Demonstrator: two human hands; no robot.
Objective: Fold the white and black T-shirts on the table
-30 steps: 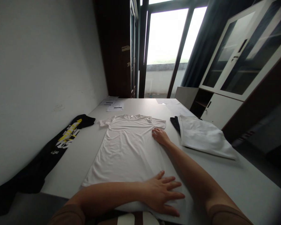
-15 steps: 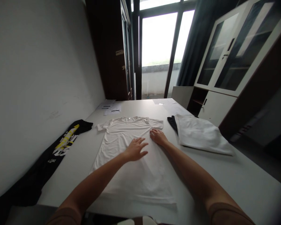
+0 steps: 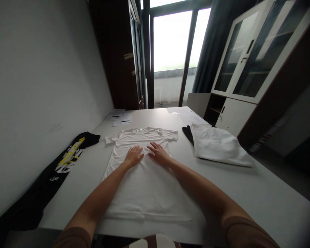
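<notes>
A white T-shirt (image 3: 147, 193) lies spread out on the white table (image 3: 222, 193), its neckline and sleeves at the far end and its hem close to me. My left hand (image 3: 134, 156) rests on the chest of the shirt, fingers stretched forward. Just to its right, my right hand (image 3: 158, 153) is on the same cloth with fingers spread. The two hands are a small gap apart, and neither grips anything. Light wrinkles run through the fabric around them.
Folded white cloth (image 3: 219, 144) with a black piece beneath lies at the right. A black garment with yellow and white print (image 3: 69, 155) lies along the left wall. Papers (image 3: 121, 119) are at the far left. Cabinets and a glass door (image 3: 172, 44) stand beyond.
My right hand has moved left from the shirt's right side to its middle. My left hand has moved left and slightly forward, down onto the cloth. The view has shifted slightly.
</notes>
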